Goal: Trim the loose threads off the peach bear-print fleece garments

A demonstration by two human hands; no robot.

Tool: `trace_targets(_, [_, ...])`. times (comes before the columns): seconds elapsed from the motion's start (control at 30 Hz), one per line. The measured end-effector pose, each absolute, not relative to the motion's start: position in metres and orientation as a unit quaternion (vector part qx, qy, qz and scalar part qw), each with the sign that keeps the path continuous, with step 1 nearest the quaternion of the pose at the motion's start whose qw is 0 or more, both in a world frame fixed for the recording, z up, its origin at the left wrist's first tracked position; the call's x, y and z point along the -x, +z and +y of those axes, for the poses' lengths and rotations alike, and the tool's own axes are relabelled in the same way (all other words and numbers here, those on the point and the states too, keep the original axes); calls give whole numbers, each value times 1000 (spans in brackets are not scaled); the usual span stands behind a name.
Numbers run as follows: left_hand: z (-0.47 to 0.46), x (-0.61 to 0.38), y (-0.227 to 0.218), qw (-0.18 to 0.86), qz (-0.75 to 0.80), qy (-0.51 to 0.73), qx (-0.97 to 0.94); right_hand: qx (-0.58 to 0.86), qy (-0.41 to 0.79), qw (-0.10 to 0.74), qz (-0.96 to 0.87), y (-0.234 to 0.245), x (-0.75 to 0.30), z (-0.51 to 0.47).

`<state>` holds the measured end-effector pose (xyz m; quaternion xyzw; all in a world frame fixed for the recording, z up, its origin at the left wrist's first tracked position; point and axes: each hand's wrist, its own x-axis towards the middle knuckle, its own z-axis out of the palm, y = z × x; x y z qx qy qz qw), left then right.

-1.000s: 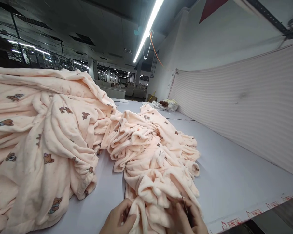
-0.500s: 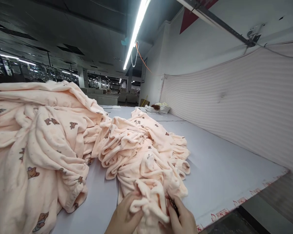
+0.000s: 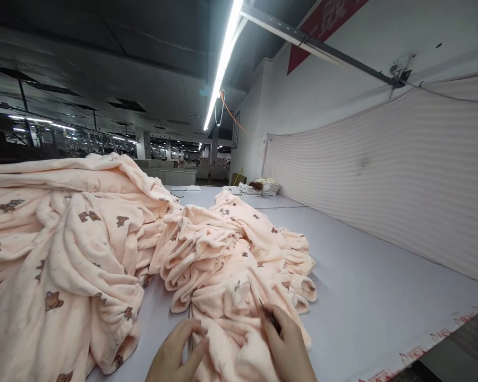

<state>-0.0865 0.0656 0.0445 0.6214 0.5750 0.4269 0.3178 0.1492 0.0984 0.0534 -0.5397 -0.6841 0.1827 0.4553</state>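
A peach fleece garment [image 3: 233, 302] with small bear prints lies bunched in front of me on the pale table. My left hand [image 3: 179, 347] is at its near left edge, thumb and fingers curved and apart, fingertips against the cloth. My right hand [image 3: 284, 342] rests over the garment's near right part, closed around small dark thread snips [image 3: 271, 319]. Their pointed tips stick out past the fingers toward the cloth; the rest is hidden in the hand.
A large heap of the same bear-print fleece [image 3: 63, 254] fills the left side. The table [image 3: 366, 286] extends right to an edge with red-printed tape. Folded cloth stacks [image 3: 263, 187] stand at the far end. A striped fabric sheet [image 3: 374, 185] hangs along the right wall.
My left hand has let go of the gathered fold and moved left. The fold has dropped flatter. My right hand has shifted slightly up and left with the snips. The view has tilted upward.
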Motion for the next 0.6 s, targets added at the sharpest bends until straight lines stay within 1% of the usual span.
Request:
trace_targets(0.1, [91, 75, 57, 320, 563, 495, -579, 488, 265, 458, -694, 42, -159, 79])
trace_targets(0.17, [108, 59, 61, 353, 524, 501, -591, 464, 283, 471, -694, 41, -168, 72])
trace_targets(0.27, [119, 31, 56, 432, 444, 406, -671, 516, 240, 543, -618, 46, -188, 82])
trace_targets(0.33, [117, 18, 43, 465, 411, 319, -716, 567, 217, 563, -561, 48, -201, 96])
trace_targets(0.4, [113, 16, 31, 481, 401, 269, -732, 581, 245, 559, -539, 40, -205, 109])
trace_targets(0.43, [112, 19, 28, 487, 404, 269, -726, 570, 276, 560, -534, 32, -202, 113])
trace_targets(0.5, [118, 33, 32, 466, 446, 327, -691, 527, 345, 575, -522, 10, -189, 113])
trace_targets(0.53, [125, 40, 40, 425, 479, 375, -670, 508, 364, 593, -507, -2, -180, 109])
trace_targets(0.6, [148, 47, 63, 303, 531, 456, -647, 498, 373, 602, -500, -22, -163, 98])
